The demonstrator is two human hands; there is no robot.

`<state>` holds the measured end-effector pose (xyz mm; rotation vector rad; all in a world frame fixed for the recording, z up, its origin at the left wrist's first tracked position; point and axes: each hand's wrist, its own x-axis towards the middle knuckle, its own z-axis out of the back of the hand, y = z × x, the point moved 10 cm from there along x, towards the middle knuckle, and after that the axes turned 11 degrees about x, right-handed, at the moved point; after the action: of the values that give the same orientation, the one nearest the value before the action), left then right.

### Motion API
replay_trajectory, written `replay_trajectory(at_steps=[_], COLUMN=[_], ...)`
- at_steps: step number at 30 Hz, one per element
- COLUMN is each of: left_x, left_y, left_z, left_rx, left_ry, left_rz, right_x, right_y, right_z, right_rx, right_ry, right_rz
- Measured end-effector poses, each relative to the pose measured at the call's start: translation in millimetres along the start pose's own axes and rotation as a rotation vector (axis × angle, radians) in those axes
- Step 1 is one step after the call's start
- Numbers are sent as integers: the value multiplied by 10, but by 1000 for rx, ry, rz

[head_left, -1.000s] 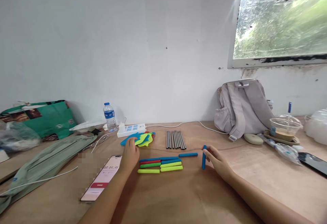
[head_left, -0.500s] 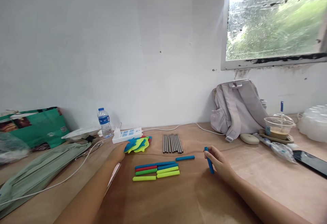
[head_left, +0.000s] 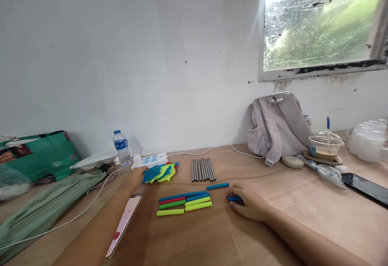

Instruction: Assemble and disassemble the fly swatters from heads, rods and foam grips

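Observation:
My right hand (head_left: 250, 202) is closed round a blue plastic tube (head_left: 233, 198), held low at the table. Just left of it lies another blue tube (head_left: 218, 186). Red, green, yellow and blue tubes lie in two side-by-side groups, among them a yellow tube (head_left: 198, 205). My left hand (head_left: 140, 175) pinches the edge of a blue flat plastic piece (head_left: 151, 174), which looks like a fly swatter head; its fingers are partly hidden. Under and beside it sits a yellow perforated piece (head_left: 168, 174), with a bit of red behind. Thin metal rods (head_left: 203, 170) lie in a row behind the tubes.
A phone (head_left: 125, 221) lies beside my left forearm. Along the wall stand a water bottle (head_left: 121, 148), a white power strip (head_left: 153, 159) and a grey backpack (head_left: 277, 128). At right are a drink cup (head_left: 325, 148) and a black phone (head_left: 365, 187). A cable (head_left: 91, 205) crosses the left side.
My right hand has moved left and down, and the blue tube in it has turned from upright to lying flat. My left hand has shifted slightly left with the blue piece.

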<state>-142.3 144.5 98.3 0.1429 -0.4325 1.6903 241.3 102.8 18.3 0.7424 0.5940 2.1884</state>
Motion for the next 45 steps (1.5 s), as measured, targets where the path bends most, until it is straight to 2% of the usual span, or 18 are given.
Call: replay_trajectory(at_steps=[4, 6, 8, 11, 14, 16, 21, 25, 31, 35, 39, 45], left_x=[-145, -304, -482, -736, -947, -1030, -1158, -1207, -1246, -1204, -1145, -1139], left_y=[126, 118, 37, -178, -343, -419, -503, -566, -594, -658, -737, -779], left_z=[348, 348, 178, -230, -552, -647, -728, -781, -817, -780, -769, -753], left_rx=[-259, -436, -642, -909, -1072, -1139, -1327, -1441, -1490, -1521, -1528, -1517], left_ry=[-289, -396, -433, -386, -325, -296, -253, -213, -189, -167, -123, -102], left_rz=[208, 299, 365, 431, 512, 538, 606, 643, 722, 662, 585, 535], right_x=[-21, -26, 3, 166, 472, 684, 995, 985, 922, 922, 929, 867], right_y=[56, 95, 130, 121, 32, -46, -267, -397, -648, -851, -976, -1096], right_z=[32, 70, 137, 233, 157, 53, -129, -212, -150, -64, -23, 91], right_rx=[3, -3, -13, -6, 0, -4, -23, -40, -137, -175, -146, 48], right_ry=[-25, -50, -95, -139, -41, 32, 30, 17, -64, -130, -154, -265], right_rz=[22, 48, 72, 64, 14, -11, -61, -103, -257, -372, -423, -434])
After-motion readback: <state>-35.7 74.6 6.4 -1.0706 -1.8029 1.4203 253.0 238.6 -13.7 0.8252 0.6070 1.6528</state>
